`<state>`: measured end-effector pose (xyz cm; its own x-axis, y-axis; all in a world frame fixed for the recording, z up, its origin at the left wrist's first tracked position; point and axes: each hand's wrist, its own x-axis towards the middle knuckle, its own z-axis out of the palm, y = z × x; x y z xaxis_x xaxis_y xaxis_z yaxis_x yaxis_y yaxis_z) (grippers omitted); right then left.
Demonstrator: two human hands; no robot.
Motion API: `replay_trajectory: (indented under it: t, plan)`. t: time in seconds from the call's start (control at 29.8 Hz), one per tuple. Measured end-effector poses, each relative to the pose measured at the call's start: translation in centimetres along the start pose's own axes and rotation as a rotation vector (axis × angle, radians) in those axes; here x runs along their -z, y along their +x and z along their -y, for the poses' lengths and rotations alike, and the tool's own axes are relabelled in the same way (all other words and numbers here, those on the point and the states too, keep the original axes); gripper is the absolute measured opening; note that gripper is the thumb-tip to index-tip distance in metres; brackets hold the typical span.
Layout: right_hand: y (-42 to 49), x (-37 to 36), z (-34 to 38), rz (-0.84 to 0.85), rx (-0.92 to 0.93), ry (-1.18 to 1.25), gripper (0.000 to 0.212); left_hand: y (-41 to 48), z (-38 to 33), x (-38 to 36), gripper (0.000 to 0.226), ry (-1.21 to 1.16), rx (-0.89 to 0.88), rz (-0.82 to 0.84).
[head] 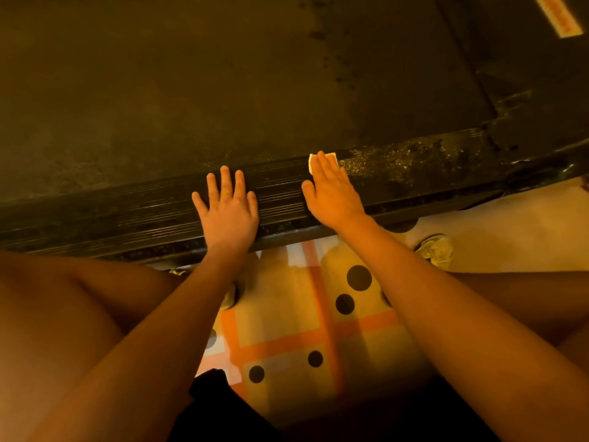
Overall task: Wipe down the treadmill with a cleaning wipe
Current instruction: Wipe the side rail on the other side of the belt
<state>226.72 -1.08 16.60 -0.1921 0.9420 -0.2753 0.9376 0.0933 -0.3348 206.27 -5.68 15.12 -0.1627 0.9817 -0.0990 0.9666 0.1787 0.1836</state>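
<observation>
Okay, room: dim, warm orange light, everything looks amber.
Floor: a pale mat with orange stripes and black dots, right up against the machine.
Treadmill: dark belt fills the top of the view, smudgy and spotted.
Side rail: black, ribbed, runs across the middle; a speckled wet-looking patch sits just right of the wipe.
Floor bits: a crumpled pale wad lies on the mat near the rail.
Person: crouched beside the rail, bare knees either side, both arms reaching forward.
Left hand: flat on the rail, fingers straight and spread, holding nothing.
Right hand: flat too, fingers straight and together, pressing down on the wipe.
Wipe: small pale square on the rail, mostly under the right fingertips, only its far corners poking out.
</observation>
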Motion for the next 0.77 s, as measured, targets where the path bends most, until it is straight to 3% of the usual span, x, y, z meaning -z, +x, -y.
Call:
replay_trajectory:
  t: [0.23, 0.5, 0.77]
  plan:
    - [-7.2, -0.8, -1.2, 0.020, 0.016, -0.062, 0.062, 0.7, -5.7, -1.1, 0.062, -0.046, -0.113, 0.047]
    - [0.8, 0.4, -2.0, -0.017, 0.028, -0.102, 0.062, 0.7, -6.0, -1.7, 0.062, -0.010, -0.114, 0.002]
    - [-6.4, -1.6, -3.1, -0.056, 0.041, -0.037, 0.067, 0.6, -6.1, -1.9, 0.061, -0.011, -0.107, -0.017]
